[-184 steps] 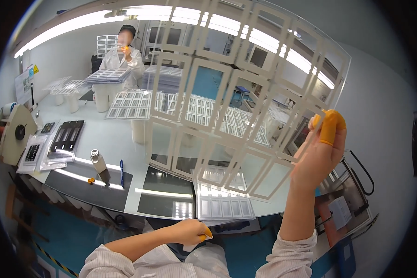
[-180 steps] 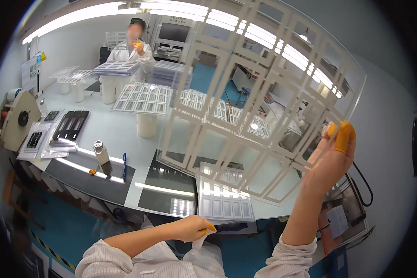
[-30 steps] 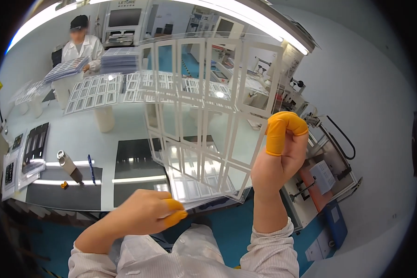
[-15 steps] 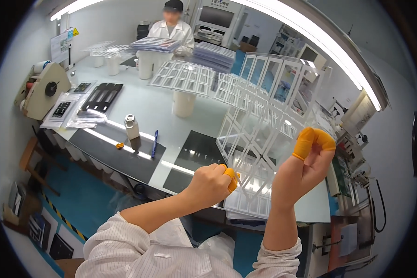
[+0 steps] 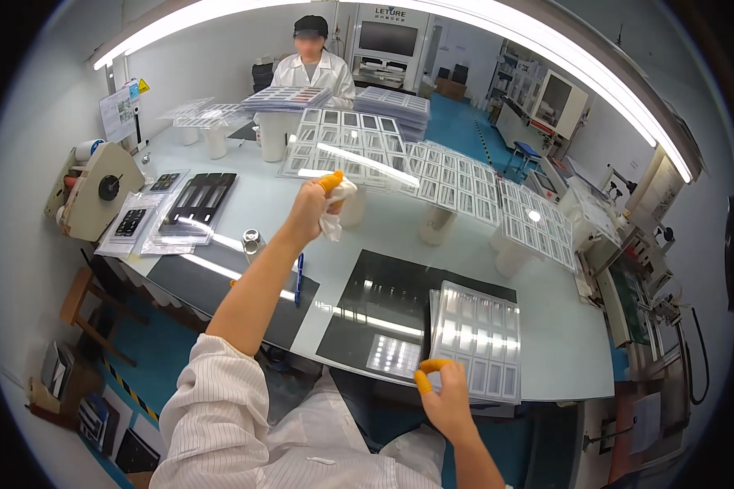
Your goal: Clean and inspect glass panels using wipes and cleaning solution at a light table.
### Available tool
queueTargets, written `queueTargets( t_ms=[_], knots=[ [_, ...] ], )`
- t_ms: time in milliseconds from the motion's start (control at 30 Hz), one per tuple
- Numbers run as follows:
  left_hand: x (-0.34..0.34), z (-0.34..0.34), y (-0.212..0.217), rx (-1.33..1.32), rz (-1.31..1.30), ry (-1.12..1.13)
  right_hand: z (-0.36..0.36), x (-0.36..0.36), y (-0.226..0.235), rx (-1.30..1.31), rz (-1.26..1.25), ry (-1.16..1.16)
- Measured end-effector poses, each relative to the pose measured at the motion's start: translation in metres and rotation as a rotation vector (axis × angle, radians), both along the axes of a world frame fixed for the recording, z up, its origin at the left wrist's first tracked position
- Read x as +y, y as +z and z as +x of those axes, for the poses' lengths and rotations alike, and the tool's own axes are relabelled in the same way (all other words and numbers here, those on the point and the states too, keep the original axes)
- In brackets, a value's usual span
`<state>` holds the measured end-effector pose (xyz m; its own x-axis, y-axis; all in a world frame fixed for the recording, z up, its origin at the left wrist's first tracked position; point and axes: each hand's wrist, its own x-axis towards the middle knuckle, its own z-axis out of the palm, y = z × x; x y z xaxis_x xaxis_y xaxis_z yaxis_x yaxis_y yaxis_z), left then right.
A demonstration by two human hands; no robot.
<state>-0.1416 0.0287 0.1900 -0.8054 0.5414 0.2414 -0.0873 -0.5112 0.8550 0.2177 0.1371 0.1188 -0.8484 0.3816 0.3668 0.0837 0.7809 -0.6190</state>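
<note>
Far left, here's a cream-coloured machine with a round black knob point(image 5: 77, 196), up against the end of the pale glass-topped bench point(image 5: 563, 350). Beside it, bagged flat black parts point(image 5: 130, 222), and right next to those, black slotted panels point(image 5: 197, 204) lying on clear plastic. Along we go: a small silver-topped bottle point(image 5: 252, 237), partly hidden by the left forearm, then a slim blue pen point(image 5: 299, 281) just right of that arm.

And there's the left hand point(image 5: 307, 212), far out over the bench with orange finger covers on, its grip closed around a crumpled white cloth point(image 5: 334, 218). It's right at the near edge of a clear rectangular sheet with rows of white window frames point(image 5: 351, 138); touching or not, I can't tell. That sheet sits over a white cylindrical stand point(image 5: 353, 209), and beyond it, across the bench, is a co-worker in a white coat and black cap point(image 5: 326, 73).

Nearer in, a glossy black mat point(image 5: 383, 285) catches the lamplight. Then the right hand point(image 5: 450, 401), low at the bench's front edge: orange-covered thumb and forefinger bent close together, and whether that grip pinches anything, I can't tell. It's at the near left corner of a stack of clear moulded sheets point(image 5: 477, 342), partly over the mat. Behind, two more white-framed clear sheets point(image 5: 457, 181) run rightward on their own stands.
</note>
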Motion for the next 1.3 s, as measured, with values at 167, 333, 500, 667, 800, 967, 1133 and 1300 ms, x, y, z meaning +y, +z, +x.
queueTargets(
  t_ms=[167,333,500,667,800,967,1133,1300],
  knots=[
    [-0.01,-0.071,0.004,-0.113,-0.014,-0.23,0.031,-0.014,-0.05,-0.023,-0.079,-0.039],
    [-0.015,-0.091,0.007,-0.21,-0.119,-0.304,0.049,-0.01,-0.06,-0.106,-0.133,-0.116],
    [-0.014,-0.079,0.008,-0.362,-0.49,-0.038,0.043,-0.009,-0.061,0.009,-0.408,-0.229],
    [-0.017,-0.081,-0.002,-0.341,-0.615,-0.066,0.034,-0.002,-0.055,0.011,0.014,-0.197],
    [-0.019,-0.078,-0.003,-0.319,-0.633,-0.05,0.021,0.001,-0.059,-0.089,0.291,-0.316],
    [-0.025,-0.078,-0.001,-0.316,-0.66,-0.07,0.024,0.001,-0.065,-0.214,0.363,-0.33],
    [-0.032,-0.076,0.008,-0.252,-0.744,-0.095,0.017,0.001,-0.061,-0.25,0.365,-0.346],
    [-0.039,-0.058,0.022,-0.066,-0.912,-0.04,0.014,0.0,-0.062,-0.212,0.366,-0.379]
  ],
)
